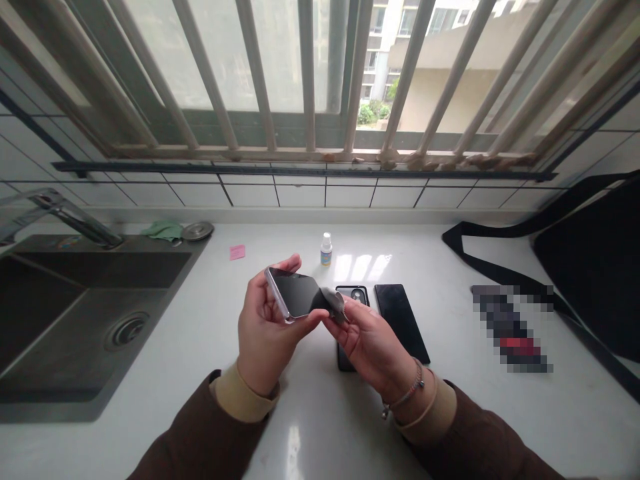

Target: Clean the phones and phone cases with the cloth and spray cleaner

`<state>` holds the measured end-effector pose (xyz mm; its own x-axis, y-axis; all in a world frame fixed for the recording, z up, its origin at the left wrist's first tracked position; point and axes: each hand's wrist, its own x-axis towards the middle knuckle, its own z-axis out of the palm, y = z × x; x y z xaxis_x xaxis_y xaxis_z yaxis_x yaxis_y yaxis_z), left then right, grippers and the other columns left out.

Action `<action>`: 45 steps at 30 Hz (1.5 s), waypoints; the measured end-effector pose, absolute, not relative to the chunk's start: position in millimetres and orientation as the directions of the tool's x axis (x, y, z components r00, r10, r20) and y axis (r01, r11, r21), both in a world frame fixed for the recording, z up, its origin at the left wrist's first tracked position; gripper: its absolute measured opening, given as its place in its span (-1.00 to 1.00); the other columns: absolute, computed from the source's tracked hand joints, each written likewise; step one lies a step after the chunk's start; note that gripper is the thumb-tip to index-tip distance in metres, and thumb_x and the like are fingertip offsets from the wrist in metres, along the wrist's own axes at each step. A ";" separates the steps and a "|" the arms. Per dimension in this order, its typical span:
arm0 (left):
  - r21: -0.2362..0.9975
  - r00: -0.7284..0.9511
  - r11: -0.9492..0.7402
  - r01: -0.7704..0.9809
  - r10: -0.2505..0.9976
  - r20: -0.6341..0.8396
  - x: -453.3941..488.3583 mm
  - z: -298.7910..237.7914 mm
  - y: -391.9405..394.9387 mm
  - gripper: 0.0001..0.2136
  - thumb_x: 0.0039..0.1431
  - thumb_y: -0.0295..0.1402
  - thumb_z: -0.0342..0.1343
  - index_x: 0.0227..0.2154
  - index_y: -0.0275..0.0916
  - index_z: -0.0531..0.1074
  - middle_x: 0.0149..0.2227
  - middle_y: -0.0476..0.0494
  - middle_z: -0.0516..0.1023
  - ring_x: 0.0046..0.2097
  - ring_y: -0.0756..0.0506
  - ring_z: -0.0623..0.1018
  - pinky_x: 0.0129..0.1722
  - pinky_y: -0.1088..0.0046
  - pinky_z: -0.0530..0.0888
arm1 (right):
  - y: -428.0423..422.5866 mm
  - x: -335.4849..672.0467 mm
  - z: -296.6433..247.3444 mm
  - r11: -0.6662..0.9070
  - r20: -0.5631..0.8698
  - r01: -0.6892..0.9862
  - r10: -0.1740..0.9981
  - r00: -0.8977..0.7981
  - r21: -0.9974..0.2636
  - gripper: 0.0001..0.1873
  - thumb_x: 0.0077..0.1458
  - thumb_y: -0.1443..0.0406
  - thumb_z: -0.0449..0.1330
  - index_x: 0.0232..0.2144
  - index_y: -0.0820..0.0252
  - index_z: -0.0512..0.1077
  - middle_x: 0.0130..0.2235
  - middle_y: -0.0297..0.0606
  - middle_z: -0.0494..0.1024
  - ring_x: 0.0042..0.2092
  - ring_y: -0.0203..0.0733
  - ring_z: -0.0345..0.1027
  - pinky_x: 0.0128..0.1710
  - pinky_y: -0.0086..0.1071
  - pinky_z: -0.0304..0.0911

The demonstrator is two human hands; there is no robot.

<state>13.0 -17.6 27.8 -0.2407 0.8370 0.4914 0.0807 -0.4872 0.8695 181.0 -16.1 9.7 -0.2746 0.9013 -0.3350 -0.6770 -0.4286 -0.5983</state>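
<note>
My left hand (263, 327) grips a phone (295, 293) with a silver edge and dark screen, held above the white counter. My right hand (367, 340) pinches a small grey cloth (334, 303) and presses it against the right end of that phone's screen. Under my right hand a black phone case (354, 293) lies on the counter, partly hidden. Just to its right lies a second dark phone (400, 320), flat and screen up. A small white bottle (326, 249) with a blue label stands upright behind the phones.
A steel sink (75, 320) with a tap (75, 220) fills the left. A green rag (163, 230) and drain plug (197, 231) sit at its back corner, a pink note (237, 251) nearby. A black bag with strap (590, 260) lies right, beside a blurred object (515, 327).
</note>
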 end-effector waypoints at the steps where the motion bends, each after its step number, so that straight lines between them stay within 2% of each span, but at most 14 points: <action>1: 0.856 -0.236 -0.505 0.112 0.823 0.516 13.5 27.3 -18.5 -0.22 -0.10 -0.29 0.66 0.20 -0.17 0.45 0.29 -0.39 0.57 0.28 -0.34 0.61 0.25 0.12 0.62 | -15.8 180.9 9.4 -0.433 -0.341 -0.677 0.899 -0.275 -0.595 -0.73 0.09 0.20 0.54 -0.19 0.19 0.69 -0.09 -0.25 0.71 -0.06 -0.23 0.60 0.11 -0.35 0.54; 5: 0.752 -0.136 -0.623 0.215 0.743 0.655 11.9 20.2 -19.0 -0.17 -0.05 -0.32 0.64 0.27 -0.13 0.37 0.33 -0.39 0.54 0.32 -0.34 0.58 0.30 0.05 0.57 | -15.0 180.1 8.4 -0.451 -0.351 -0.687 0.889 -0.293 -0.569 -0.71 0.04 0.29 0.57 -0.18 0.22 0.66 -0.09 -0.23 0.70 -0.12 -0.27 0.59 0.00 -0.44 0.56; 8: 0.626 0.012 -0.725 0.287 0.656 0.755 8.3 14.0 -16.3 -0.14 -0.01 -0.38 0.61 0.33 -0.09 0.31 0.35 -0.39 0.52 0.34 -0.32 0.56 0.33 0.02 0.55 | -15.6 179.8 8.7 -0.458 -0.325 -0.679 0.889 -0.324 -0.574 -0.73 0.03 0.31 0.56 -0.21 0.22 0.64 -0.18 -0.26 0.67 -0.27 -0.33 0.54 -0.17 -0.49 0.54; 11: 0.501 0.156 -0.803 0.323 0.567 0.809 6.0 13.1 -12.9 -0.19 0.12 -0.44 0.53 0.37 -0.07 0.27 0.35 -0.38 0.51 0.36 -0.31 0.54 0.37 -0.06 0.50 | -17.0 180.3 11.0 -0.494 -0.341 -0.675 0.869 -0.359 -0.548 -0.70 0.05 0.33 0.56 -0.16 0.21 0.62 -0.22 -0.29 0.65 -0.38 -0.41 0.45 -0.29 -0.54 0.48; 13: 0.434 0.208 -0.833 0.342 0.518 0.830 5.6 14.7 -10.9 -0.22 0.17 -0.48 0.49 0.38 -0.07 0.27 0.33 -0.38 0.52 0.37 -0.31 0.53 0.40 -0.11 0.46 | -18.2 180.8 13.6 -0.511 -0.345 -0.663 0.860 -0.377 -0.547 -0.67 0.06 0.35 0.54 -0.12 0.22 0.62 -0.20 -0.27 0.67 -0.35 -0.41 0.47 -0.28 -0.57 0.45; 15: 0.411 0.213 -0.832 0.373 0.508 0.835 5.4 15.4 -9.5 -0.23 0.16 -0.52 0.48 0.37 -0.10 0.28 0.33 -0.38 0.53 0.37 -0.31 0.52 0.42 -0.14 0.44 | -19.5 181.3 16.1 -0.502 -0.314 -0.638 0.864 -0.394 -0.584 -0.70 0.07 0.33 0.54 -0.14 0.24 0.64 -0.16 -0.21 0.68 -0.23 -0.34 0.54 -0.20 -0.55 0.47; 19: 0.508 0.130 -0.766 0.395 0.594 0.794 4.0 11.1 -8.5 -0.21 0.13 -0.51 0.50 0.37 -0.07 0.29 0.36 -0.38 0.50 0.39 -0.35 0.50 0.41 -0.16 0.45 | -21.1 183.3 16.8 -0.488 -0.288 -0.588 0.868 -0.404 -0.645 -0.74 0.10 0.19 0.55 -0.27 0.24 0.64 -0.12 -0.15 0.71 -0.10 -0.22 0.60 -0.01 -0.41 0.51; 25: 0.720 -0.028 -0.631 0.288 0.746 0.665 5.7 6.5 -9.1 -0.22 0.12 -0.45 0.52 0.36 -0.05 0.30 0.39 -0.36 0.46 0.42 -0.34 0.47 0.44 -0.10 0.41 | -19.8 187.0 11.0 -0.479 -0.276 -0.574 0.871 -0.407 -0.664 -0.66 0.09 0.09 0.57 -0.24 0.22 0.67 -0.14 -0.16 0.73 -0.10 -0.18 0.63 0.07 -0.25 0.53; 29: 0.782 -0.055 -0.593 0.194 0.789 0.612 11.1 9.2 -11.2 -0.29 0.13 -0.40 0.52 0.30 -0.07 0.35 0.38 -0.36 0.47 0.42 -0.31 0.46 0.46 -0.07 0.38 | -17.9 186.5 10.1 -0.397 -0.220 -0.480 0.897 -0.383 -0.782 -0.70 0.17 0.10 0.51 -0.23 0.22 0.69 -0.15 -0.19 0.72 -0.09 -0.19 0.61 0.11 -0.25 0.49; 33: 0.854 -0.116 -0.517 0.055 0.846 0.520 15.4 14.7 -14.2 -0.25 0.00 -0.34 0.61 0.23 -0.09 0.40 0.36 -0.35 0.49 0.41 -0.32 0.47 0.43 -0.03 0.43 | -16.9 188.1 12.7 -0.180 -0.077 -0.238 0.920 -0.385 -0.955 -0.74 0.31 0.09 0.38 -0.19 0.15 0.71 -0.19 -0.24 0.70 -0.09 -0.16 0.57 0.07 -0.25 0.47; 35: 0.890 -0.157 -0.456 -0.015 0.880 0.448 15.7 18.1 -14.3 -0.24 -0.06 -0.34 0.64 0.19 -0.09 0.42 0.36 -0.34 0.49 0.36 -0.32 0.53 0.36 0.02 0.51 | -17.0 190.3 13.5 -0.048 -0.012 -0.093 0.934 -0.357 -0.994 -0.73 0.36 0.08 0.33 -0.15 0.11 0.72 -0.22 -0.24 0.69 -0.14 -0.13 0.56 -0.01 -0.23 0.47; 38: 0.935 -0.206 -0.344 -0.086 0.924 0.322 14.0 21.4 -11.9 -0.26 -0.10 -0.33 0.65 0.14 -0.10 0.41 0.33 -0.33 0.52 0.22 -0.27 0.65 0.15 0.14 0.67 | -17.1 194.5 12.2 0.119 0.092 0.097 0.965 -0.246 -0.988 -0.73 0.35 0.10 0.34 -0.03 0.04 0.72 -0.22 -0.21 0.70 -0.20 -0.08 0.55 -0.09 -0.18 0.46; 40: 0.952 -0.222 -0.277 -0.129 0.944 0.245 12.2 21.5 -9.2 -0.29 -0.07 -0.31 0.64 0.11 -0.11 0.39 0.27 -0.33 0.57 0.16 -0.24 0.68 0.04 0.23 0.70 | -16.6 197.2 10.4 0.236 0.198 0.190 0.960 -0.199 -0.953 -0.75 0.35 0.12 0.36 -0.02 0.01 0.73 -0.21 -0.18 0.70 -0.21 -0.07 0.53 -0.14 -0.18 0.44; 45: 0.962 -0.186 -0.132 -0.239 0.979 0.088 11.5 16.9 -4.6 -0.41 0.08 -0.20 0.56 0.07 -0.19 0.39 0.10 -0.29 0.66 0.09 -0.18 0.69 0.11 0.26 0.62 | -14.4 200.1 8.3 0.386 0.351 0.268 0.921 -0.171 -0.882 -0.84 0.28 0.13 0.44 -0.14 0.00 0.75 -0.33 -0.27 0.56 -0.37 -0.20 0.35 -0.34 -0.28 0.30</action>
<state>11.5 -4.6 16.9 -0.1861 0.9786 0.0881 -0.2389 -0.1320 0.9620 200.1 -14.4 8.3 -0.1709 0.9206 0.3512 0.2683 0.3864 -0.8824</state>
